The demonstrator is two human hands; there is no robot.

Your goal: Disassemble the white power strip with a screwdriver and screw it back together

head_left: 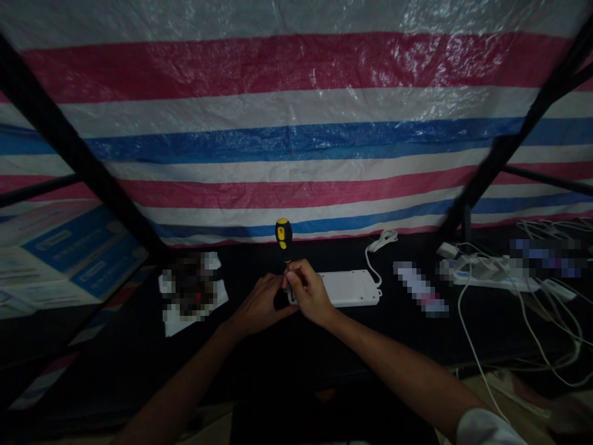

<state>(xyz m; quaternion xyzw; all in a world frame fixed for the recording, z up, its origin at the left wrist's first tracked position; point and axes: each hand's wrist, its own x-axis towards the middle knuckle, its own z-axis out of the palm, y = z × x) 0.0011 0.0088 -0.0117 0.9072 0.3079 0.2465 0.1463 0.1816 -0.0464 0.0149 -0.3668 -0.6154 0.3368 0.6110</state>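
A white power strip (349, 288) lies lengthwise on the black table, its flat side with screw holes facing up and its cord leaving at the right end. Over its left end stands a screwdriver (283, 233) with a yellow and black handle, nearly upright. My right hand (307, 293) is closed, thumb and fingers pinching the screwdriver's shaft below the handle. Around the strip's left end curls my left hand (265, 304), its thumb along the near edge and its fingers on the far side. The screwdriver's tip is hidden behind my fingers.
Left of my hands, a blurred dark pile sits on white paper (176, 326). A blurred pale item (419, 289) lies to the right. Further right are plugged-in power strips (495, 279) with tangled white cables (463, 315). Boxes (83, 253) stand at left; a striped sheet (296, 142) hangs behind.
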